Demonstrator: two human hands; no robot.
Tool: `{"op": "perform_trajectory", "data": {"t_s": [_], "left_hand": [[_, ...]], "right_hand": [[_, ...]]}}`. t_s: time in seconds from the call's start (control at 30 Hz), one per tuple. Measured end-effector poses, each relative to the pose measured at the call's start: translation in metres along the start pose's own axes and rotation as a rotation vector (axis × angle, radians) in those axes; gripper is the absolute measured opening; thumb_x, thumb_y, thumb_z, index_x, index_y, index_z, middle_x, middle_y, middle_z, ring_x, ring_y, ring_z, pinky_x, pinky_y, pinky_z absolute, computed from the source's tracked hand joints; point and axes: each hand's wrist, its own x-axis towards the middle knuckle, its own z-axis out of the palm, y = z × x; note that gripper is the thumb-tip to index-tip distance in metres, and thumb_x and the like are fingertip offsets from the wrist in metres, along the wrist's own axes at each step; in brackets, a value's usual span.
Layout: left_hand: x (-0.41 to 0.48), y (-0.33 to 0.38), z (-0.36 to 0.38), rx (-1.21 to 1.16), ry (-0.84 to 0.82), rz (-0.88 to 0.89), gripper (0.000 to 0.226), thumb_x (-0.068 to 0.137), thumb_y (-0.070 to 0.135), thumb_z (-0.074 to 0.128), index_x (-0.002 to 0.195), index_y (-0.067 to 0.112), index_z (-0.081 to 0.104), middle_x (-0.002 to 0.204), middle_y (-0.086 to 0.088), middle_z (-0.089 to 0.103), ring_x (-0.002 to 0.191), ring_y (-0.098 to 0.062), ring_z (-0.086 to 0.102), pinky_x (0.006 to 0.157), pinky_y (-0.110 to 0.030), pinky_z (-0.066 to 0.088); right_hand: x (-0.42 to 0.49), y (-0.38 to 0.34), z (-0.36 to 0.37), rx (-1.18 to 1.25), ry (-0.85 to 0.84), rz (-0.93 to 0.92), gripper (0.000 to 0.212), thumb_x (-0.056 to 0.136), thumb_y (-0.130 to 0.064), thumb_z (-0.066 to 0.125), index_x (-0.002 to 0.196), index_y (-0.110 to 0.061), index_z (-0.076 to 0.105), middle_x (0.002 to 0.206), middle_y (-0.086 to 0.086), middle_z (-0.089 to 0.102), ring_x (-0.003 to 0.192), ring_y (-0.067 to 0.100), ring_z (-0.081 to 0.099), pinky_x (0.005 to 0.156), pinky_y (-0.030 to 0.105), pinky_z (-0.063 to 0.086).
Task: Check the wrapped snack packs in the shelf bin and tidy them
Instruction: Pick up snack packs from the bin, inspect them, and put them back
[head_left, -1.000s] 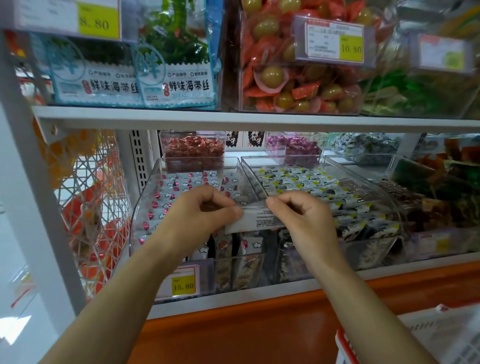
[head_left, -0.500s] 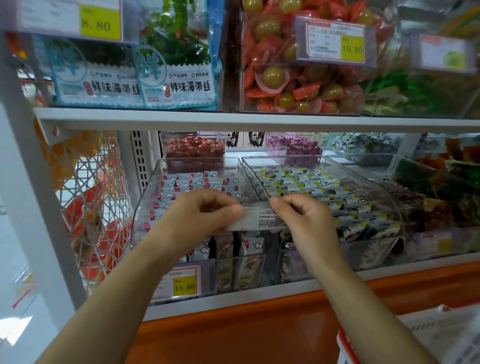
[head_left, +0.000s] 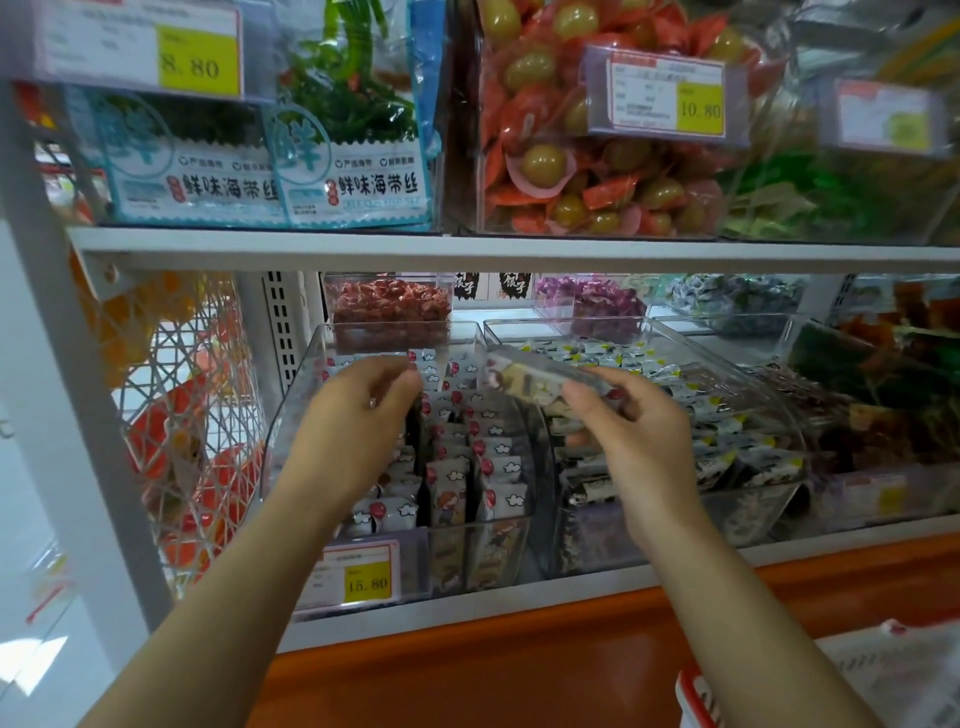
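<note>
Right hand (head_left: 628, 421) pinches the snack pack (head_left: 535, 382) by its right end, above the right bin (head_left: 769, 410) | left hand (head_left: 358, 415): fingers loosely curled, empty, over the left bin (head_left: 291, 415) | pack looks light, crinkly, slick: grip sealed ends.

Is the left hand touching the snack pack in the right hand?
Apart. Head view shows binned packs through the gap between left hand and snack pack; only the right hand pinches it.

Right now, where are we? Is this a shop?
Probably a snack shop: yellow price tags, clear bins full of wrapped snack packs, and seaweed bags on the shelf above.
</note>
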Motion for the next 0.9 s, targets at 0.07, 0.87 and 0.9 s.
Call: {"op": "perform_trajectory", "data": {"t_s": [0.07,0.87,0.9], "left_hand": [[0.009,-0.006,0.001,0.161,0.021,0.057,0.033,0.096,0.020,0.046,0.128,0.016,0.054,0.130,-0.003,0.056,0.112,-0.020,0.054,0.084,-0.023,0.036],[0.068,-0.051,0.058,1.064,-0.700,0.118,0.064,0.095,0.054,0.013,0.149,0.021,0.004,0.158,0.003,-0.005,0.144,-0.013,-0.009,0.112,-0.056,-0.008],[0.069,-0.052,0.057,1.066,-0.697,0.123,0.065,0.094,0.054,0.013,0.149,0.021,0.005,0.158,0.003,-0.004,0.144,-0.013,-0.008,0.113,-0.056,-0.007]], "right_hand": [[0.005,0.003,-0.002,0.061,0.071,0.037,0.015,0.085,-0.019,0.067,0.094,-0.029,0.062,0.092,-0.001,0.065,0.059,0.003,0.064,0.055,0.014,0.052],[0.006,0.006,0.014,0.025,0.057,0.096,0.027,0.086,-0.023,0.066,0.111,-0.014,0.062,0.104,0.004,0.065,0.060,0.004,0.064,0.052,0.013,0.049],[0.006,0.006,0.013,0.018,0.053,0.097,0.027,0.086,-0.023,0.065,0.111,-0.014,0.062,0.104,0.003,0.065,0.060,0.004,0.064,0.053,0.013,0.049]]}}
